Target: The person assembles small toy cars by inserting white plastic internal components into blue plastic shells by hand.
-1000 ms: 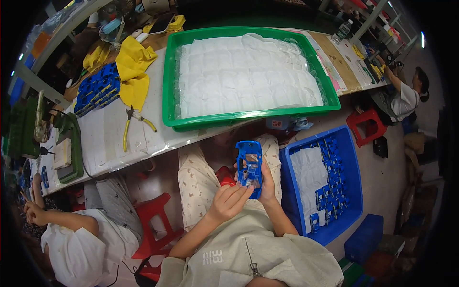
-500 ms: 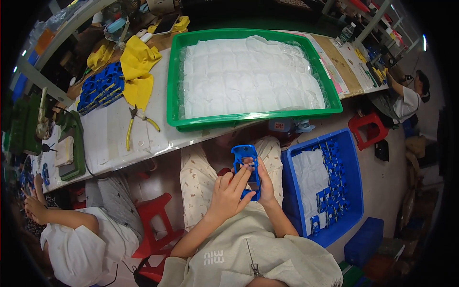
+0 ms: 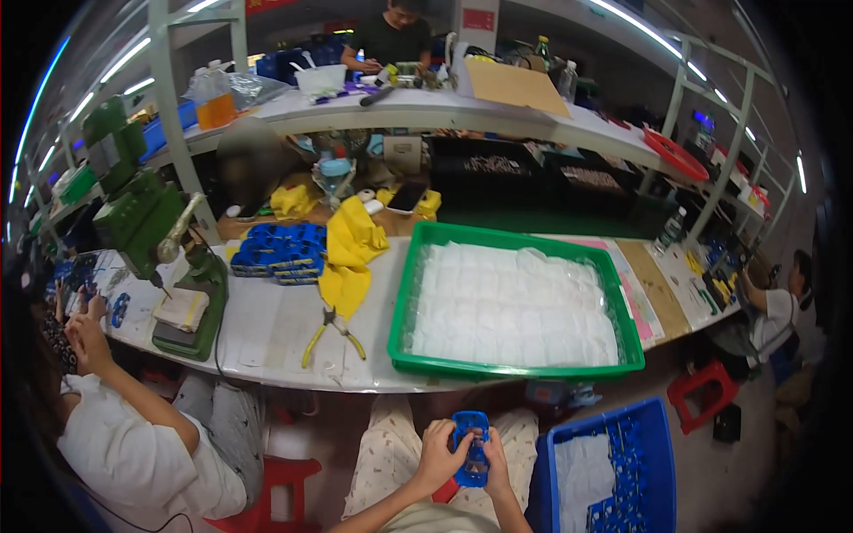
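Observation:
Over my lap I hold a blue plastic shell (image 3: 471,451) that looks like a toy car body, with openings along its middle. My left hand (image 3: 439,459) is closed on its left side, fingertips reaching over the upper part. Along the right edge, my right hand (image 3: 496,464) grips it, the thumb near an opening. Right of my legs stands a blue bin (image 3: 653,417) with a white sheet (image 3: 582,471) and rows of similar blue parts (image 3: 629,462).
On the table (image 3: 267,342) ahead is a green tray (image 3: 515,371) lined with white padding. Left of it lie yellow-handled pliers (image 3: 330,333), a yellow cloth (image 3: 351,253) and stacked blue parts (image 3: 280,253). A green press (image 3: 147,222) stands farther left, beside a seated person (image 3: 147,435).
My view has tilted upward, bringing the shelf and a person across the table into sight. Both hands still hold the blue shell, which now sits more upright, my left fingers bent over it.

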The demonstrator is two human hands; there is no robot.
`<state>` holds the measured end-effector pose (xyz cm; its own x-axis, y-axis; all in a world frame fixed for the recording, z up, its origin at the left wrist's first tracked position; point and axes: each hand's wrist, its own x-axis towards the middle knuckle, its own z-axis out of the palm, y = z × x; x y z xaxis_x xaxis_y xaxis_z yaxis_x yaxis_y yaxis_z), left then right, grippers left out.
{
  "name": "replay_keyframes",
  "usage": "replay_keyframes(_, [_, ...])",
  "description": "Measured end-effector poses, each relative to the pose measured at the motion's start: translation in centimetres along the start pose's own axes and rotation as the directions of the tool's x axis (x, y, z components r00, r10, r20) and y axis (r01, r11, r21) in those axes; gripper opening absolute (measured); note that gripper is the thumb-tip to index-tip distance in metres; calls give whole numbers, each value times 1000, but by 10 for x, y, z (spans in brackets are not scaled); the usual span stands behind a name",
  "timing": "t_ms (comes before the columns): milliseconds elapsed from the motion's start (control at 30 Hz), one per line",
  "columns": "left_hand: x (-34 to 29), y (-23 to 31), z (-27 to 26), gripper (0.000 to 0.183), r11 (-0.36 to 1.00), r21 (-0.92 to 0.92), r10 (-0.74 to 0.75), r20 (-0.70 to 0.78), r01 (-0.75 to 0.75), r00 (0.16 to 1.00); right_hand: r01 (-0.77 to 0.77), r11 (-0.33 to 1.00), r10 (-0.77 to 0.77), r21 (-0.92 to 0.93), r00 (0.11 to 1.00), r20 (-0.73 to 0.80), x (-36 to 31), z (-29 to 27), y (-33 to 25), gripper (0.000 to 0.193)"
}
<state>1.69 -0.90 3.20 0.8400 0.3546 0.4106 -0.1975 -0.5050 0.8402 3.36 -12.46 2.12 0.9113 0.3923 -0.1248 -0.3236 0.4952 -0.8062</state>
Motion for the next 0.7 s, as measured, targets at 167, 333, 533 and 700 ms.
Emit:
replay_keyframes(167, [0,-3,0,19,999,42,-30,-28,32,999,159,688,-238,-708,971,-13,6,1,0,12])
replay_keyframes(333, [-7,-4,3,19,999,44,-12,1,12,1000,212,633,-315,-744,949,3,8,-8,13,8])
replay_keyframes(533, [-13,4,-3,16,967,-161,-175,145,198,974,176,640,-299,-748,954,-32,-5,-5,9,7])
replay_keyframes(700, [-15,-20,9,19,933,-216,-245,198,286,949,129,620,-279,-774,958,-64,-2,13,-4,5])
